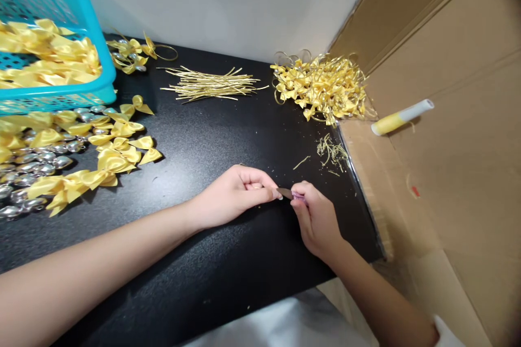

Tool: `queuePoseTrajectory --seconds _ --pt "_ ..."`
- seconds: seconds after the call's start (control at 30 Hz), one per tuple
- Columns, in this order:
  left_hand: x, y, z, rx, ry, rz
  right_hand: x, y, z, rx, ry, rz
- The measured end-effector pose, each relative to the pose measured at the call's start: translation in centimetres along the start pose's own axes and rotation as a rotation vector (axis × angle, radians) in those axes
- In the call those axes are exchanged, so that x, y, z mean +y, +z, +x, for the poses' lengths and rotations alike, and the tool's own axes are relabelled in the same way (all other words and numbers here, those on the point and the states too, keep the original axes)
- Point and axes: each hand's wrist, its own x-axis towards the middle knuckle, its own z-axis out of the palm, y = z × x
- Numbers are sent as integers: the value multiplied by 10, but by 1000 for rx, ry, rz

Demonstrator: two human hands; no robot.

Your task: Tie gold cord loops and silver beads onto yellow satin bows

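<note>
My right hand is closed around the purple handle of a small metal blade; whether it is a knife or scissors I cannot tell. The blade points left, and its tip reaches the fingertips of my left hand. That hand is curled in a pinch, thumb against fingers, and whatever lies in it is hidden. Both hands are just above the black table. Right of them lie thin gold cuttings and one loose snippet.
Gold twist ties lie at the back, left of a heap of yellow bows with gold loops. A blue basket holds yellow bows. Bows and silver beads spread below it. Cardboard borders the right.
</note>
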Motion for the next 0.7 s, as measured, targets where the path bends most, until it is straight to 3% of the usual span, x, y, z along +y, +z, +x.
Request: queuePoseTrajectory --seconds 0.13,0.27,0.4,0.7 --pt "0 0 1 17 1 16 17 -18 -2 163 182 -97" --pt "-2 -1 1 2 14 -1 63 -58 -17 383 371 -402" --pt "-3 -1 1 -9 31 -3 107 -87 -41 388 377 -596" --pt "-6 1 2 -15 19 62 121 -83 -58 442 380 -662"
